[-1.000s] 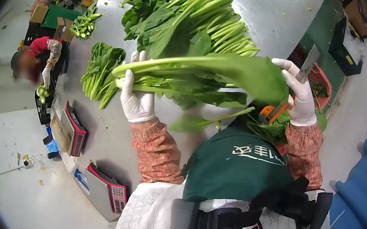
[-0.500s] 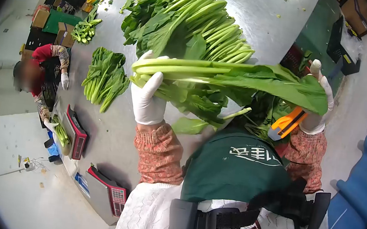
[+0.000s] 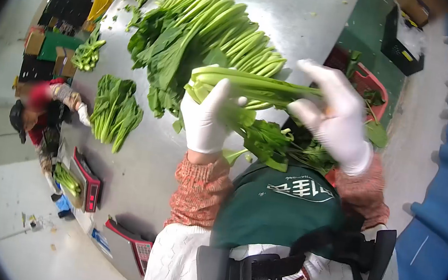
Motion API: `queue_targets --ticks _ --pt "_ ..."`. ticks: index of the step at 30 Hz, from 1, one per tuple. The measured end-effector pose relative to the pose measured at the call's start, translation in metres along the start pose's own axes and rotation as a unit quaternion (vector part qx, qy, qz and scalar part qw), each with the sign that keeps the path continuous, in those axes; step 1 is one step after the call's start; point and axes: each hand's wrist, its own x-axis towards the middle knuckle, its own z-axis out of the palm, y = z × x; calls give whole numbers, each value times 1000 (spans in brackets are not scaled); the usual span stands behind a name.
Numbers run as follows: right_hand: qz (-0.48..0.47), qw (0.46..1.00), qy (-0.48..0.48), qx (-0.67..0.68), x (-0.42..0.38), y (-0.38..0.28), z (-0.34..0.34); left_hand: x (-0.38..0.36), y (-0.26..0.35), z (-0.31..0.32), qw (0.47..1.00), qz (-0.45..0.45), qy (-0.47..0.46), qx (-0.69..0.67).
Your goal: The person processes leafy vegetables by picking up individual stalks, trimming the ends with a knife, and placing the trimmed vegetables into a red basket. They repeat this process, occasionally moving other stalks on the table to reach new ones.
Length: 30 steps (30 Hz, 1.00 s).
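My left hand (image 3: 207,118), white-gloved, is closed around the stem end of a bunch of leafy greens (image 3: 267,85), held above the table with the stems pointing left. My right hand (image 3: 339,112), also gloved and somewhat blurred, is at the right part of the bunch, with thumb and fingers on either side of the stalks. A small orange patch shows between its fingers; the utility knife is otherwise hidden. Loose leaves (image 3: 268,142) lie below the bunch. Beyond my hands, a large row of greens (image 3: 232,29) lies on the metal table (image 3: 307,10).
A smaller pile of greens (image 3: 115,112) lies to the left. Two red-edged scales (image 3: 84,181) stand along the near left edge. A co-worker (image 3: 40,109) reaches over there, greens near one hand. A red crate (image 3: 373,83) is at the right, with a black crate (image 3: 400,44) beyond.
My right hand has moved left and inward along the bunch, from its leaf tips toward the stalks. The orange utility knife, plainly visible before, is now mostly hidden. My left hand keeps its grip.
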Motion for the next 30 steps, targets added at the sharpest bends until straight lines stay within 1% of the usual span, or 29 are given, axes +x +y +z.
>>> queue_targets --ticks 1,2,4,5,6,8,10,11,12,13,14,16,17,20,21,22,24,25,26,27,28,29,30 --pt "-55 996 -28 -63 -3 -3 16 2 -7 0 998 -28 -25 -44" --pt "-49 989 -57 -125 -6 -4 24 2 -6 5 997 -45 -38 -46" --pt "-1 995 -80 -63 -9 10 26 -3 3 13 995 -71 -56 -48" --pt "22 995 -93 -30 -9 15 24 -6 8 14 995 -73 -72 -2" --pt "69 985 -158 8 -6 13 15 -5 8 9 994 -61 -92 1" --pt "18 971 -174 164 -10 25 18 -3 3 -5 990 -43 -132 5" --pt "111 918 -295 239 -4 14 8 -2 4 -2 982 -56 -173 -52" --pt "135 892 -357 240 1 7 2 -3 2 -2 977 -67 -186 -82" --pt "117 880 -399 228 0 10 7 -4 1 -2 971 -78 -197 -111" --pt "110 880 -386 254 -4 11 12 -5 2 -1 966 -96 -204 -124" --pt "103 879 -373 279 -7 12 15 -3 1 -3 974 -94 -182 -100" --pt "96 917 -340 186 -7 16 17 3 -4 -6 984 -93 -139 -53" --pt "45 952 -253 166 -15 25 27 2 -4 -3 990 -74 -119 -28" --pt "25 964 -243 103 -11 23 16 -1 -5 -1 994 -23 -75 70" --pt "25 969 -227 89 -10 23 12 0 -2 0 993 -18 -77 83" --pt "51 967 -236 84 -7 23 5 0 -1 -1 989 -8 -76 128" --pt "41 972 -209 95 -6 30 -7 2 1 -5 973 12 -73 219" --pt "31 974 -217 54 -3 33 -19 3 -1 -12 946 44 -61 315" --pt "73 972 -205 89 -2 35 -29 1 3 -15 919 97 -33 381" --pt "82 982 -163 49 -1 43 -39 0 10 -19 884 149 -8 444" --pt "126 976 -169 -63 -1 57 -56 6 14 -38 919 153 55 358" --pt "165 966 -172 -101 -5 80 -73 5 33 -52 928 132 98 334" --pt "203 953 -174 -140 -7 98 -80 1 49 -65 936 131 132 300"
